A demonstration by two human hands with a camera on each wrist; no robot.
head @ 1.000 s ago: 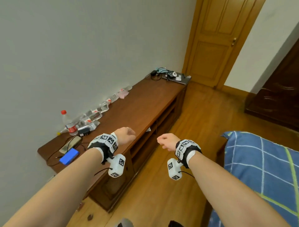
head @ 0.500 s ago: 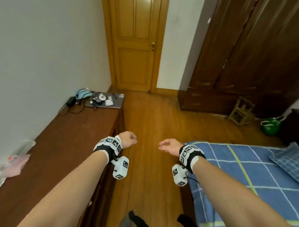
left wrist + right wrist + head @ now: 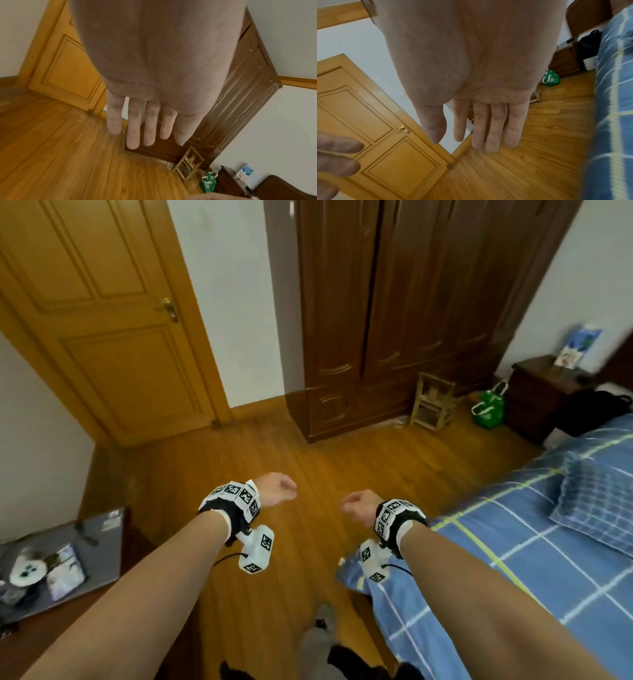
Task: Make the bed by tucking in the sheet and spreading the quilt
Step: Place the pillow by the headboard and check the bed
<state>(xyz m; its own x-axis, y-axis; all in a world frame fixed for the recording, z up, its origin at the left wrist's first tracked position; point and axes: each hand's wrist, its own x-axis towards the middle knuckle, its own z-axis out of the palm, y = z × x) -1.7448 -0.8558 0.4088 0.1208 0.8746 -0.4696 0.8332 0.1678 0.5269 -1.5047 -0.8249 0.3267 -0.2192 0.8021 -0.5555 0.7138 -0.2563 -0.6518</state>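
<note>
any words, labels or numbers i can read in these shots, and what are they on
No text can be read in any view.
Green bag with white print: too blurred to read.
Blue and white card on the dark wooden nightstand: too small to read.
Black and white square markers on the wristbands: patterns, not words.
Papers on the grey laptop: blurred.

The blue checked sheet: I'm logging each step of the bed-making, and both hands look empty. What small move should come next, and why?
Probably reach the right hand down to the sheet corner nearest it. Both hands, the left hand too, hang open over the floor and hold nothing, and that corner looks loose and rumpled at the bed's edge.
</note>
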